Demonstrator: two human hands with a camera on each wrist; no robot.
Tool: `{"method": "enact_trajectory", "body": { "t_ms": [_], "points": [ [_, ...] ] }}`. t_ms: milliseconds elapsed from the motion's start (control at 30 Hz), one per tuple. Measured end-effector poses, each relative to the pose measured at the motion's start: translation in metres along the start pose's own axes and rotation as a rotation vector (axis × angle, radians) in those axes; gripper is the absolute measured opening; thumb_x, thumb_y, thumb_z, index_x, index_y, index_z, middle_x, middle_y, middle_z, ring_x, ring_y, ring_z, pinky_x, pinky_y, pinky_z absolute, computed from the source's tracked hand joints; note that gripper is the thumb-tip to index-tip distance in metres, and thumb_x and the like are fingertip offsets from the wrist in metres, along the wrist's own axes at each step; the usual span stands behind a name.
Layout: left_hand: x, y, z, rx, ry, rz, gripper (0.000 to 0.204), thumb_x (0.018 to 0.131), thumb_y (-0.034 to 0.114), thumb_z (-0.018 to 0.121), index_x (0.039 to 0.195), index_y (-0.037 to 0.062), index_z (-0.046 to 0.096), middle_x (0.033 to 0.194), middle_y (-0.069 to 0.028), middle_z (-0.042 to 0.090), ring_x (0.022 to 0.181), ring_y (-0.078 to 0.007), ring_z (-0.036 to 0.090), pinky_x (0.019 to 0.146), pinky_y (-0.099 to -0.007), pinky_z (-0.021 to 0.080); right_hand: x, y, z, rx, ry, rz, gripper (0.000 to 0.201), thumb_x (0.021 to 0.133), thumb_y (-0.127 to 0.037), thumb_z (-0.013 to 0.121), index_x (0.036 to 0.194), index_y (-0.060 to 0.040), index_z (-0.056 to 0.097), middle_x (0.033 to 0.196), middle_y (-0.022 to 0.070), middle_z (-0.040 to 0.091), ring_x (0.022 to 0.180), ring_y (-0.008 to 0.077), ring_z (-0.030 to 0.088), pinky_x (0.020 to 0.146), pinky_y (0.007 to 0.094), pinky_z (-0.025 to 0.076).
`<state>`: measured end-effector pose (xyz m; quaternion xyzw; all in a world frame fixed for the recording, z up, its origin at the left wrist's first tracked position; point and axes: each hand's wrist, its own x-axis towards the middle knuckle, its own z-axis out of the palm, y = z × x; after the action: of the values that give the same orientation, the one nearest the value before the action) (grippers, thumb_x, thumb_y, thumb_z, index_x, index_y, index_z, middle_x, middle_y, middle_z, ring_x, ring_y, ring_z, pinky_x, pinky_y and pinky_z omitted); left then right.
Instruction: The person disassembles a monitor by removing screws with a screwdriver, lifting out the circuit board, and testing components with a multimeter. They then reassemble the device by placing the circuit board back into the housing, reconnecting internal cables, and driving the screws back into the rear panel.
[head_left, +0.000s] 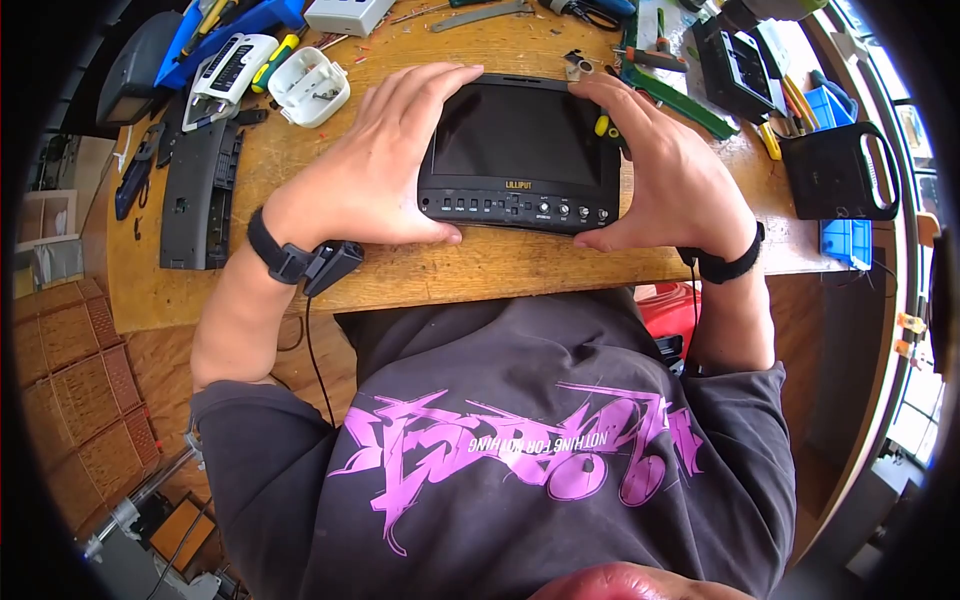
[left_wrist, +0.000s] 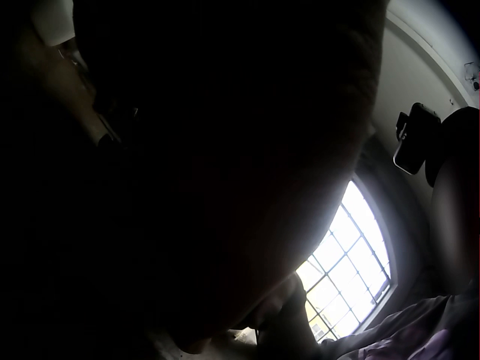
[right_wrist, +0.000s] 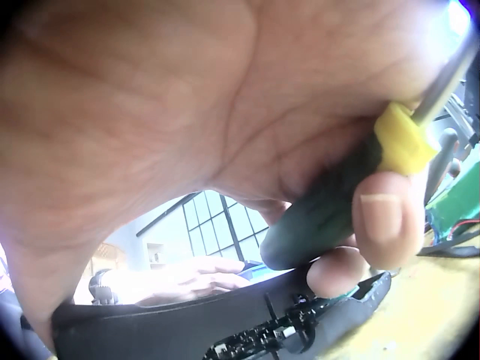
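Head view: a small black monitor lies screen up at the frame's upper centre, near the front edge of the wooden worktop. The left hand holds its left side, grip wide, fingers straight over the top edge. The right hand clasps the right side.

Left wrist view: too dark to tell.

Right wrist view: the right hand's curled fingers pinch a green-and-yellow screwdriver above the monitor's edge.

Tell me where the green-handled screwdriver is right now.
The screwdriver is tucked in the right hand, against the right edge of the monitor that both hands hold on the wooden table.
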<state>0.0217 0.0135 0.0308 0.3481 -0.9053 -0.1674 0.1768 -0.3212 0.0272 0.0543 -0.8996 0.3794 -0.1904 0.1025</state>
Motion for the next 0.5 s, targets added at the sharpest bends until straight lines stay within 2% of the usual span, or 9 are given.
{"method": "enact_trajectory", "body": {
  "t_ms": [500],
  "points": [
    [0.002,-0.005,-0.001,0.000,-0.044,0.061,0.141,0.057,0.029,0.108,0.174,0.0079,0.033,0.173,-0.0205,0.042,0.162,-0.0457,0.040,0.136,-0.0543,0.034,-0.013,-0.011,0.000,0.066,-0.001,0.067,0.115,0.056,-0.033,0.108,0.152,-0.0031,0.053,0.146,0.0196,0.064,0.121,0.0476,0.071,0.100,0.0507,0.060]
  ]
}}
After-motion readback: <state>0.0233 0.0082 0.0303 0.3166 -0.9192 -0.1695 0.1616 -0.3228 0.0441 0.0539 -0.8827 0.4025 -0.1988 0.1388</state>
